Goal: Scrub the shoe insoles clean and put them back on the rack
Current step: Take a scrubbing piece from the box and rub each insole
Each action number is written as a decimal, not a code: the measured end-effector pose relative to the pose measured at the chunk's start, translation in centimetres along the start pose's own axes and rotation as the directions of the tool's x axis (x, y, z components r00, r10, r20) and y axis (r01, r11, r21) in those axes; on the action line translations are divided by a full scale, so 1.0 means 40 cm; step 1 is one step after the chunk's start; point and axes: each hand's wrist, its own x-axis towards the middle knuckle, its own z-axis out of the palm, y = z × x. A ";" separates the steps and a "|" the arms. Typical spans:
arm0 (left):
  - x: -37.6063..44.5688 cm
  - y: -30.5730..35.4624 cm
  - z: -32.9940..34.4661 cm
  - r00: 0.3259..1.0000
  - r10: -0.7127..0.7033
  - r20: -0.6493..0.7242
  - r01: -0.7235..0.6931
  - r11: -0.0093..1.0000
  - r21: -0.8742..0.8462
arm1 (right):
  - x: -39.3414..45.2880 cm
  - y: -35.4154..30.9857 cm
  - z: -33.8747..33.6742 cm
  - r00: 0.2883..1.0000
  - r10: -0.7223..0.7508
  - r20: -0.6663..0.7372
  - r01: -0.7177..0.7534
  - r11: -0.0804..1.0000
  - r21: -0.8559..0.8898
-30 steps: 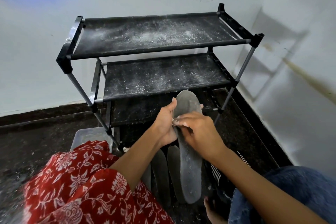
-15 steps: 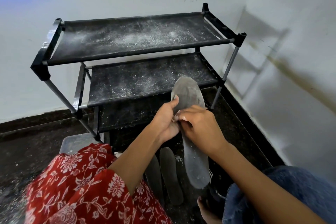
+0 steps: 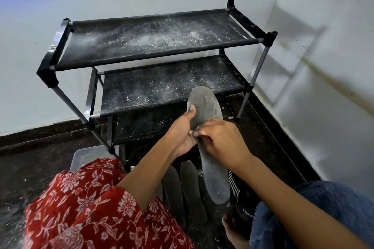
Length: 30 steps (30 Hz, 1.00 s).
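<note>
Little has shifted since the earlier frames: both hands stay on the grey insole [image 3: 204, 111], held upright before the dusty black shoe rack [image 3: 153, 46]. Left hand [image 3: 182, 133] grips its edge, thumb pressed on the face; right hand [image 3: 220, 141] curls over the middle. Two more insoles [image 3: 182, 188] lie on the dark floor [image 3: 30, 157] below.

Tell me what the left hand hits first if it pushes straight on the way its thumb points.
Probably the middle shelf of the rack. The left hand grips the insole, thumb aimed up and away toward that dusty shelf's front edge; depth is unclear.
</note>
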 end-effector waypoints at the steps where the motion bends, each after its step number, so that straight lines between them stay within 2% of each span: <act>1: -0.001 0.002 -0.001 1.000 0.005 -0.008 -0.005 1.000 0.000 | -0.003 0.000 0.002 1.000 -0.011 0.019 0.010 1.000 0.011; 5: -0.009 0.007 -0.007 0.999 0.029 0.019 -0.029 1.000 -0.002 | -0.001 -0.002 -0.003 0.999 -0.037 -0.026 0.038 0.998 0.049; 8: -0.016 0.005 -0.010 0.996 0.020 0.088 -0.022 1.000 0.017 | 0.000 -0.003 0.001 0.993 -0.043 -0.107 0.044 0.999 0.015; 10: -0.017 0.002 -0.011 0.996 0.029 0.083 -0.030 0.999 0.015 | -0.002 -0.002 0.006 0.991 -0.041 -0.125 0.042 0.999 0.009; 17: -0.010 0.007 -0.023 0.996 0.091 0.014 -0.092 0.995 0.038 | 0.002 -0.012 -0.012 0.998 -0.028 -0.054 0.035 0.992 0.118; 19: -0.008 0.011 -0.028 0.993 0.115 0.020 -0.116 0.992 0.053 | 0.003 0.000 -0.029 0.986 0.003 -0.167 0.018 0.992 0.127; 22: -0.009 0.015 -0.038 0.991 0.127 0.041 -0.130 0.988 0.080 | 0.014 0.027 -0.051 0.931 0.086 -0.354 -0.062 0.995 0.079; 24: -0.011 0.016 -0.041 0.990 0.119 0.070 -0.125 0.988 0.095 | 0.025 0.040 -0.055 0.905 0.131 -0.406 -0.113 0.991 0.068; 30: -0.008 0.010 -0.042 0.988 0.124 0.090 -0.135 0.982 0.135 | 0.027 0.046 -0.031 0.940 0.070 -0.335 -0.055 0.997 0.053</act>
